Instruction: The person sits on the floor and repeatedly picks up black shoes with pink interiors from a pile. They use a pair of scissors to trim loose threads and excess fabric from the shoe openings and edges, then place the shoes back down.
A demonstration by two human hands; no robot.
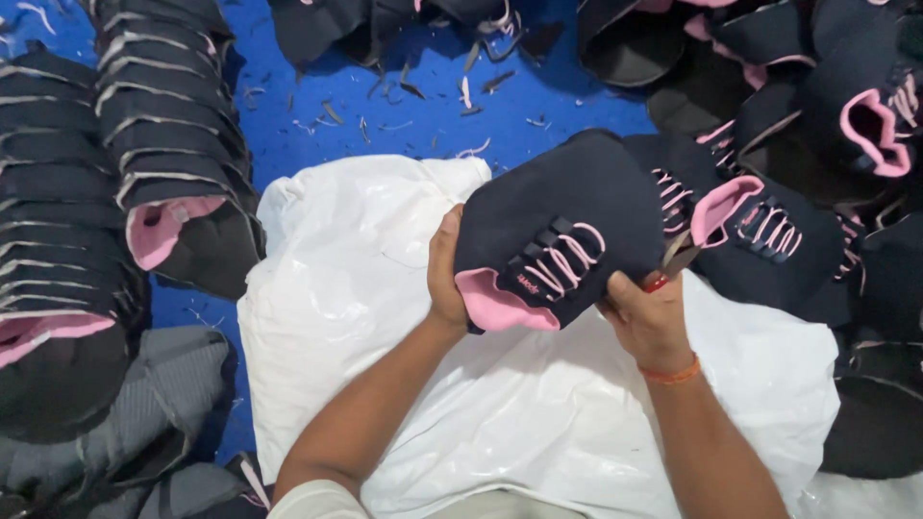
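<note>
Item, nearest me: white plastic sheet (538, 413) across the lap, crumpled, serving as work surface.

Item, in hand: one dark navy shoe upper (558, 226), held above the sheet, just in front of me. My left hand (445, 274) is clamped on its near edge by the pink collar lining; my right hand (649, 317) pinches the opposite edge and also grips a small red-handled cutting tool (673, 264), blades only partly visible. Looks: navy knit fabric, pink lining at the collar, pale pink laces threaded in rows, a small printed mark beside them. Handling, as I judge it: light, soft, floppy without a sole; not fragile, not slippery. Best taken by the collar edge and the toe end so the laced front stays flat; laces could snag.

Item, right and beyond: heap of matching uppers (788, 144), touching the held piece.

Item, left: stacked uppers (144, 125) in rows.

Item, far: blue floor (404, 106), littered with trimmings.
</note>
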